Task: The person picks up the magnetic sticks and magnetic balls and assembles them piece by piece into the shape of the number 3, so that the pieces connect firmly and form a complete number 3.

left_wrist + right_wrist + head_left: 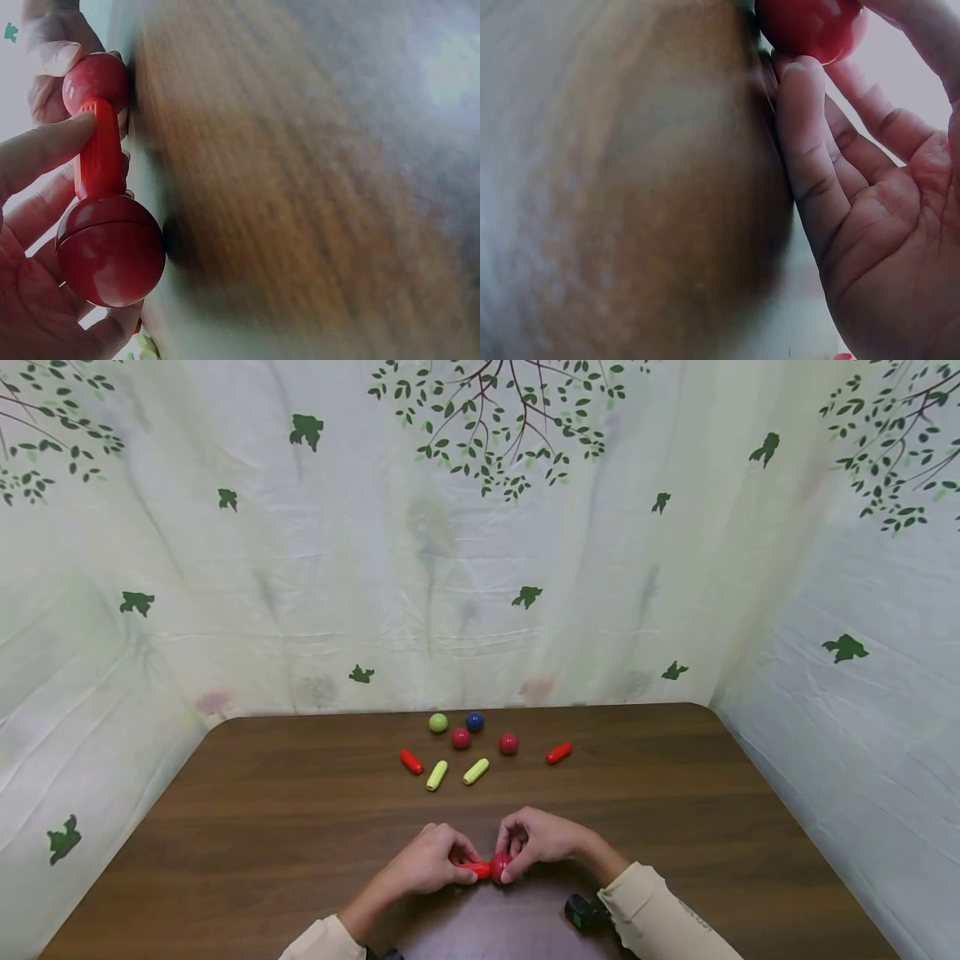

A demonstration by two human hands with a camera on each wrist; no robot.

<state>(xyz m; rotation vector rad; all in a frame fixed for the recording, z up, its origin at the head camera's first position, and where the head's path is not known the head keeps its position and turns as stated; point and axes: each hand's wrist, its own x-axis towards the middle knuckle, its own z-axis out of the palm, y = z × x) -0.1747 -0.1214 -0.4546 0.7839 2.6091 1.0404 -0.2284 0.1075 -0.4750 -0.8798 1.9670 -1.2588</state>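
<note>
My left hand (429, 862) grips a ribbed red stick (477, 869) between thumb and fingers, low over the near middle of the table. A red ball (498, 867) sits against the stick's right end. My right hand (546, 839) pinches that ball with thumb and fingers. In the left wrist view a second red ball (111, 253), with a seam round it, sits on the stick's other end inside my left palm; the hand hides it from the head view. Only part of the pinched ball (812, 26) shows in the right wrist view.
Beyond the hands on the brown table (285, 793) lie a green ball (438, 722), a blue ball (474, 722), two red balls (508, 743), two red sticks (558, 753) and two yellow-green sticks (476, 771). A leaf-patterned cloth (360, 593) hangs behind and beside the table.
</note>
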